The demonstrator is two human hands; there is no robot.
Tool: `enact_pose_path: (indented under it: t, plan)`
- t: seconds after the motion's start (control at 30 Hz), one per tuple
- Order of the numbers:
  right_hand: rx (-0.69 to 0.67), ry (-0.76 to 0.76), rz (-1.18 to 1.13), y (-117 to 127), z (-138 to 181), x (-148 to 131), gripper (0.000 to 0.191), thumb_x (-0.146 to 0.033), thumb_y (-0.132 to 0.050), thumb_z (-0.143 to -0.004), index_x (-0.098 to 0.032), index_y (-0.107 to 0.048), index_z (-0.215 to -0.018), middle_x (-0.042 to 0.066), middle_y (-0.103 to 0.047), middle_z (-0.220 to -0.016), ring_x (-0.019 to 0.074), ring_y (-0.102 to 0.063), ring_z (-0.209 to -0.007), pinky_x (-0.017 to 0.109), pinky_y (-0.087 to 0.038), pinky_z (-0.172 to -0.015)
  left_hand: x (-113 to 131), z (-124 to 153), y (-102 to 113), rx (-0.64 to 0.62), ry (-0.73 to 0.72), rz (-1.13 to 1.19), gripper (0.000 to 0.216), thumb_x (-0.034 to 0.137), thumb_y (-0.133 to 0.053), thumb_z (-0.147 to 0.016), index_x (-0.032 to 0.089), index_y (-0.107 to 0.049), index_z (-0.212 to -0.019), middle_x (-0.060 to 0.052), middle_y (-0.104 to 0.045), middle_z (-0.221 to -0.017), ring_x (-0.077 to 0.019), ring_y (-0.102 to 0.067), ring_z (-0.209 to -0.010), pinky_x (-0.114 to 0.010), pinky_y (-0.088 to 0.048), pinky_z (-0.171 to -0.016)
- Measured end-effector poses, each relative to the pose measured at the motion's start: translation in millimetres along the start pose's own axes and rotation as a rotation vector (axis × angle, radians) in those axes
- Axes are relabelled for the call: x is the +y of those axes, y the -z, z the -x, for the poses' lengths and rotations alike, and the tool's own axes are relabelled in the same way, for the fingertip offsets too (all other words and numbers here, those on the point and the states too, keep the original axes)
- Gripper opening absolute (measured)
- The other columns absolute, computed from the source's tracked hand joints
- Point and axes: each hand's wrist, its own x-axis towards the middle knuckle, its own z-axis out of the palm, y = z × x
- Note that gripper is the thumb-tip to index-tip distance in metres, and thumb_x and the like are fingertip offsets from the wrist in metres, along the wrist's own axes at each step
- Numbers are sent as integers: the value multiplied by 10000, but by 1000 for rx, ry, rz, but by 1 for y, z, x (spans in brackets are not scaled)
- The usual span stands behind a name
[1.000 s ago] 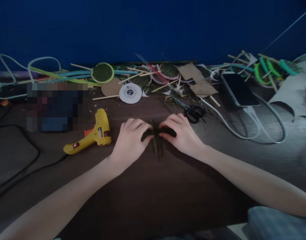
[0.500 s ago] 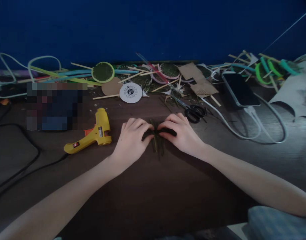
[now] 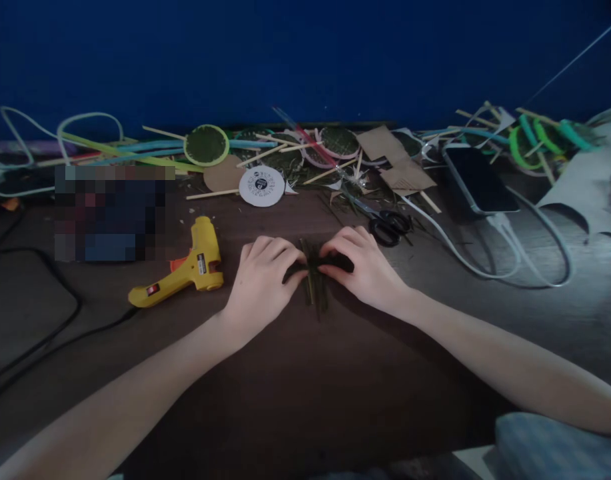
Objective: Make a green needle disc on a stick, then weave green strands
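My left hand and my right hand face each other just above the dark tabletop, thumb and fingers pinched. Between their fingertips is a small bunch of dark green-brown grass strips, which look like dried blades. Several strips run up and down in the gap, and a darker band seems to pass crosswise into both pinches. The fingers partly cover where they cross. Left of my left hand lies a yellow hot glue gun. Black-handled scissors rest beyond my right hand, blades under loose clippings.
Along the blue wall lie green discs with coloured rims, wooden sticks, a white paper disc and cardboard pieces. A phone with a white cable lies right. Black cord crosses the left side.
Both hands stay almost in place at the grass strips. The right fingers have shifted very slightly, leaving a little more of the strips visible between the fingertips.
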Motion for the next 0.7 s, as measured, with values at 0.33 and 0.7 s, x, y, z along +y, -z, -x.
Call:
enact_pose_path:
  t: [0.33,0.7]
  plan:
    - [-29,35,6,-1,0,0,123,-251,-573,-830,-207,-653,-914,47,-571,-866,202,-469,-851,341,-358,-742,0,0,0,-7,-5,-9,59,236,-624,-801,208,-607,-850,-12,-663,-879,-223,-535,-888,-354,-360,-750]
    - [-41,30,4,1,0,0,127,-255,-558,-839,-221,-657,-911,49,-560,-870,200,-468,-851,342,-364,-745,-2,-1,1,-44,28,16,74,233,-623,-795,214,-599,-862,-19,-655,-892,-230,-533,-906,-361,-369,-773]
